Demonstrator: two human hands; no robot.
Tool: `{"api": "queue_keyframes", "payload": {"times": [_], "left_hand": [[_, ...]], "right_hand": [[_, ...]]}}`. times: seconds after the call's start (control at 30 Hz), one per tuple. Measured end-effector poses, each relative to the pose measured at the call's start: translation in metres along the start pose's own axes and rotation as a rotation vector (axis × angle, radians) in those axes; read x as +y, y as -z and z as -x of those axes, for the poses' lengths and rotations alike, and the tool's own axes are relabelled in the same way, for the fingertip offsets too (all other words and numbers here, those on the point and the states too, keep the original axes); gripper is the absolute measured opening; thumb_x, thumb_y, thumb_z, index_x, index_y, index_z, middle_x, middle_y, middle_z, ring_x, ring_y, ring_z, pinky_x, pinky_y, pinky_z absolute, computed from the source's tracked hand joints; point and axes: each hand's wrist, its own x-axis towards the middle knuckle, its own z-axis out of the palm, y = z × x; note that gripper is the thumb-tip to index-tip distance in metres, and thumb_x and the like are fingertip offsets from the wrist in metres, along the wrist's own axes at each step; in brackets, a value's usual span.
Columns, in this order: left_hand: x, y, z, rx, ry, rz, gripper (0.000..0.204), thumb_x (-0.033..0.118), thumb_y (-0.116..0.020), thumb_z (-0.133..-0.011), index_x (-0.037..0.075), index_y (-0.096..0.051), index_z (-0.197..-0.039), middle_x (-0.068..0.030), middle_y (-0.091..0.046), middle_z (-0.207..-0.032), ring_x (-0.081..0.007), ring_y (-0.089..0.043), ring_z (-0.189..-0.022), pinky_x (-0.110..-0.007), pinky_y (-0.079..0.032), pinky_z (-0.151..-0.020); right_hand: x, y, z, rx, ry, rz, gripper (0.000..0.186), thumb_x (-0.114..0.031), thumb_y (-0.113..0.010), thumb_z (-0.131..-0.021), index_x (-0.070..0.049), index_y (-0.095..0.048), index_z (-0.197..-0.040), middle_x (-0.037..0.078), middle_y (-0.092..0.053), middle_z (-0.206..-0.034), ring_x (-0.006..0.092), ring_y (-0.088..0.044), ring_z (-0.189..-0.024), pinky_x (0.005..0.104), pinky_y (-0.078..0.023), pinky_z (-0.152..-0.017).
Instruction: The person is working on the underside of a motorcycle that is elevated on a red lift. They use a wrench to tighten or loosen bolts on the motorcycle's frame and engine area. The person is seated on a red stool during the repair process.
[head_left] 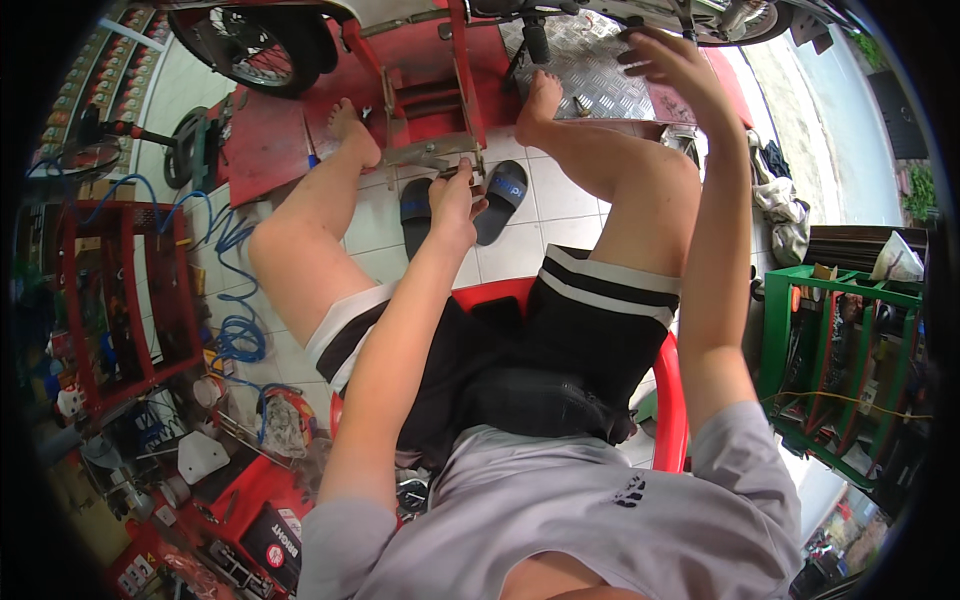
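The person's left hand reaches down to the steel crossbar of a red metal frame, which lies between the two bare feet; its fingers are partly curled at the bar's right end, but whether they grasp anything cannot be told. The right hand is raised near the upper edge, fingers extended and spread, just right of a patterned metal plate. A pair of black slide sandals sits on white floor tiles near the left hand, and a spoked motorcycle wheel stands at upper left
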Motion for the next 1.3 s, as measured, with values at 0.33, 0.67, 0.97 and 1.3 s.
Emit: {"api": "queue_keyframes", "payload": {"times": [0.33, 0.67, 0.97, 1.3], "left_hand": [[-0.012, 0.001, 0.006, 0.072, -0.067, -0.126, 0.026, 0.032, -0.056, -0.094, 0.006, -0.053, -0.094, -0.0001, -0.052, -0.082, -0.011, -0.055, -0.07, -0.026, -0.043, -0.056], [-0.006, -0.006, 0.015, 0.058, 0.015, 0.029, 0.019, 0.025, -0.055, -0.096, 0.006, -0.052, -0.095, -0.003, -0.053, -0.083, -0.0128, -0.051, -0.071, -0.028, -0.042, -0.063], [-0.005, -0.01, 0.017, -0.083, 0.007, 0.005, 0.01, 0.016, -0.051, -0.097, 0.007, -0.052, -0.1, -0.001, -0.054, -0.087, -0.0115, -0.051, -0.074, -0.028, -0.041, -0.065], [-0.024, -0.036, 0.001, -0.187, -0.056, -0.04, 0.012, 0.017, -0.048, -0.097, 0.006, -0.052, -0.1, -0.0012, -0.056, -0.085, -0.0106, -0.055, -0.071, -0.027, -0.044, -0.061]], "right_hand": [[0.305, -0.032, -0.113, -0.497, -0.111, 0.81, 0.033, -0.024, -0.068, -0.08, -0.015, -0.062, -0.111, 0.014, -0.068, -0.097, 0.0264, -0.067, -0.091, 0.0396, -0.052, -0.077], [0.38, -0.074, -0.133, -0.669, -0.024, 1.062, 0.042, -0.011, -0.055, -0.084, -0.016, -0.055, -0.125, 0.006, -0.033, -0.143, 0.027, -0.043, -0.128, 0.0427, -0.039, -0.104], [0.375, -0.073, -0.136, -0.614, 0.078, 0.918, 0.039, -0.002, -0.055, -0.083, -0.01, -0.061, -0.12, 0.009, -0.058, -0.123, 0.0227, -0.054, -0.118, 0.036, -0.043, -0.1], [0.295, 0.01, -0.104, 0.062, -0.429, 0.01, 0.024, -0.011, -0.075, -0.073, 0.003, -0.071, -0.093, 0.01, -0.07, -0.088, 0.0159, -0.066, -0.08, 0.0271, -0.052, -0.074]]}}
